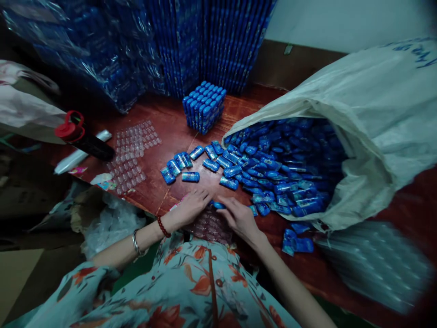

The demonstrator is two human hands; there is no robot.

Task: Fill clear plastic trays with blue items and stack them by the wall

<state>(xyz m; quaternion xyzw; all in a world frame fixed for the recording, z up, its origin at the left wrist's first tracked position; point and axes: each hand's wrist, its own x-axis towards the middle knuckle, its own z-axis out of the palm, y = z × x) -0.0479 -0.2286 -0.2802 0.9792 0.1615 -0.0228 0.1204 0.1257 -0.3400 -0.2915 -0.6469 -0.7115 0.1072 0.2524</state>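
Note:
Low in the middle of the head view, a clear plastic tray with rows of moulded cavities (211, 228) lies at the table's near edge, against my shirt. My left hand (195, 207) is over its upper left part, fingers together and pointing right; whatever they grip is hidden. From the other side my right hand (239, 217) closes its thumb and fingers on a small blue container (219, 206). Beyond the hands, several loose blue containers with printed labels (190, 176) lie on the red-brown table (153, 193).
On the right, a large white woven sack (362, 114) spills many blue containers. A neat blue block (205, 107) stands behind, before tall wrapped stacks (177, 45). Clear trays (128, 157) and a black bottle with red lid (85, 136) are left; more clear trays (378, 264) are right.

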